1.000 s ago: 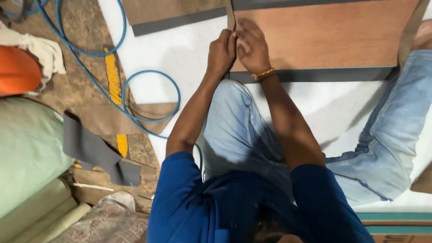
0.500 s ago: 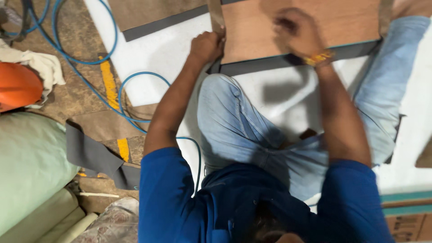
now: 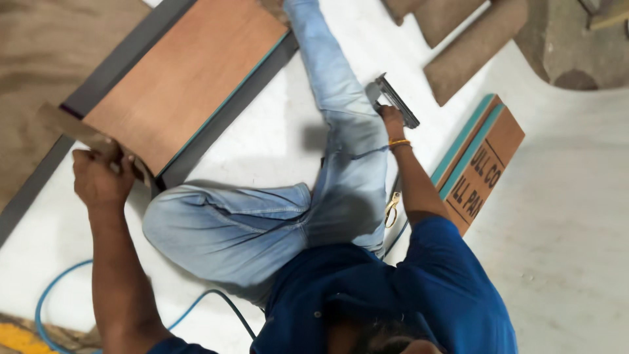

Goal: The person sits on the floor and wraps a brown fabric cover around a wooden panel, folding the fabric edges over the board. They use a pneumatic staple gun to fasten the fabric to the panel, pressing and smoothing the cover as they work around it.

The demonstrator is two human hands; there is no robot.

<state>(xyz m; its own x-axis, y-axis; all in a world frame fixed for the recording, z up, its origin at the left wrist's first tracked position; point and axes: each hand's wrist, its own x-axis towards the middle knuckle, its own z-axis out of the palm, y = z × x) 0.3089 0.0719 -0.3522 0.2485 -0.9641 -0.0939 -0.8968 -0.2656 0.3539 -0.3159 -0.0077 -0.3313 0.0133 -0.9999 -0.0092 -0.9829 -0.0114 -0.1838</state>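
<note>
I sit on a white floor in blue jeans with my legs spread out. My left hand (image 3: pixel 98 182) grips a thin wooden strip (image 3: pixel 72 130) and holds it against the near end of a reddish plywood panel (image 3: pixel 183 85) with dark grey edging. My right hand (image 3: pixel 392 120), with a yellow band at the wrist, reaches out past my right leg. It closes on a grey pneumatic nail gun (image 3: pixel 396 98) lying on the floor.
A blue air hose (image 3: pixel 57 296) curls at lower left. Gold-handled scissors (image 3: pixel 392 210) lie by my right hip. Stacked boards with teal edges (image 3: pixel 481 160) lie to the right. Brown padded strips (image 3: pixel 473 40) sit at top right, and a bare wood sheet (image 3: pixel 46 59) at top left.
My right hand has left the panel's edge and swung out right to the nail gun. My left hand stays on the strip. The view has turned, so the panel now lies upper left.
</note>
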